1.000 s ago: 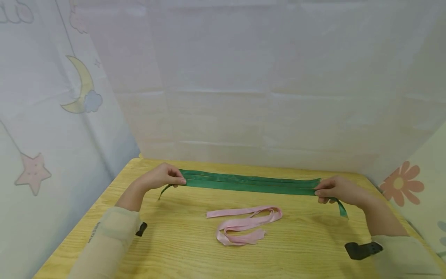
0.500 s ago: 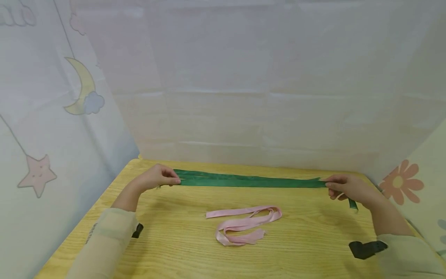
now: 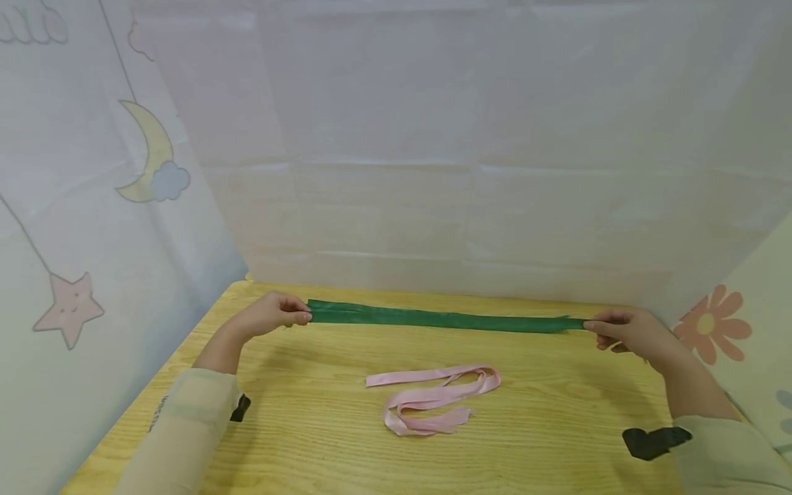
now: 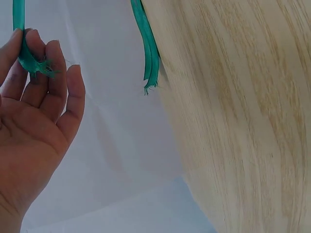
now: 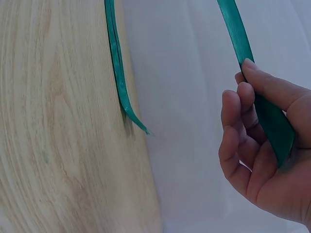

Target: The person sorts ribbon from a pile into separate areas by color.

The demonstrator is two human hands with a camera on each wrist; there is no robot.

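A green satin ribbon (image 3: pixel 353 316) is stretched straight between the two hands. My left hand (image 3: pixel 269 316) pinches it between thumb and fingers. In the left wrist view, its frayed tip (image 4: pixel 43 67) pokes out below the pinch across the fingers. My right hand (image 3: pixel 634 333) pinches the other side with thumb and index finger, and a short tail (image 5: pixel 274 128) runs down over the palm in the right wrist view. Behind the held ribbon, a second green ribbon strip (image 3: pixel 324 304) lies along the table's far side, partly overlapped by it in the head view.
A pink ribbon (image 3: pixel 442 393) lies in loose loops mid-table, nearer than the green ones. The wooden table (image 3: pixel 322 447) ends at a pale hanging sheet (image 3: pixel 383 206) at the back, with printed curtains at both sides. Black wrist straps (image 3: pixel 656 442) show at the sleeves.
Both hands have moved outward, the right one farther. The hanging tails have drawn in towards the fingers, and the held ribbon has shifted back to overlap the strip behind it.
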